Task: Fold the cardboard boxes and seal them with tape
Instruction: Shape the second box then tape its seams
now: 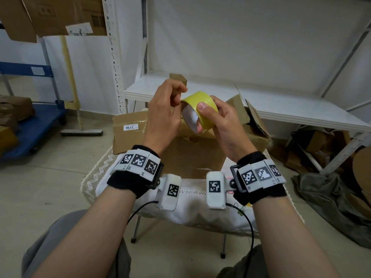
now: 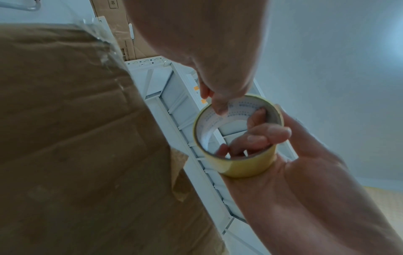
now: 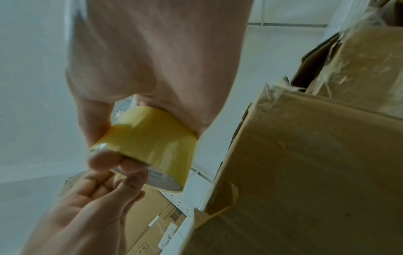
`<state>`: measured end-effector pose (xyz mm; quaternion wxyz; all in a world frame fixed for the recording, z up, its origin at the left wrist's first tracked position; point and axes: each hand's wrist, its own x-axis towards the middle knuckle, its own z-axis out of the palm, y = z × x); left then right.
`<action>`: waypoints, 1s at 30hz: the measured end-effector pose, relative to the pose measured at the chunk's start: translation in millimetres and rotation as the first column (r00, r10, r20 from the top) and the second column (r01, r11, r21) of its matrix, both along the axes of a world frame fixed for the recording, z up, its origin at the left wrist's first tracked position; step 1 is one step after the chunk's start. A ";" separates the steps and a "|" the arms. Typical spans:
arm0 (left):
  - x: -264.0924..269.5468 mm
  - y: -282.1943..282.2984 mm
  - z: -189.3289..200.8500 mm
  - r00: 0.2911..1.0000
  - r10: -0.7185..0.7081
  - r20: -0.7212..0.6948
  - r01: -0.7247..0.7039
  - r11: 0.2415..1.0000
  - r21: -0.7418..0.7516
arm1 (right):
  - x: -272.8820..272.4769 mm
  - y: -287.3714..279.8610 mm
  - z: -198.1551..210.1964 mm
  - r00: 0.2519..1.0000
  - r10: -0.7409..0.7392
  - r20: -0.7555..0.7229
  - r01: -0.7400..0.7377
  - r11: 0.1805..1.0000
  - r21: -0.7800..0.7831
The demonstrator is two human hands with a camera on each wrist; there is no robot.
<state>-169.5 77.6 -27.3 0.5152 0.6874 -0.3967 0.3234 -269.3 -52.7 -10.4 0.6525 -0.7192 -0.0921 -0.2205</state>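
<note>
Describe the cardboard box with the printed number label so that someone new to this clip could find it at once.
Start at the white shelf along the back wall. Below its front edge, left of the raised left hand, a closed cardboard box sits on the floor. Unlike the torn open box to the right, it carries a white label reading 7719.

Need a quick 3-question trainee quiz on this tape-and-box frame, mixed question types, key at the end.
1. True or false: the right hand holds the yellow tape roll with fingers through its core.
2. Multiple choice: the left hand is A) flat on the cardboard box, B) picking at the roll's outer edge with its fingertips, C) gripping the shelf.
3. Fill in: the roll is held ___ the box, not resting on it.

Key: 1 true; 2 B; 3 above.
</note>
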 end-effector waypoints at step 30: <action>10.7 25.7 4.9 0.993 -0.116 -0.006 0.115 0.975 0.188 | 0.9 -32.5 -8.8 0.987 -0.136 -0.082 0.111 0.959 -0.261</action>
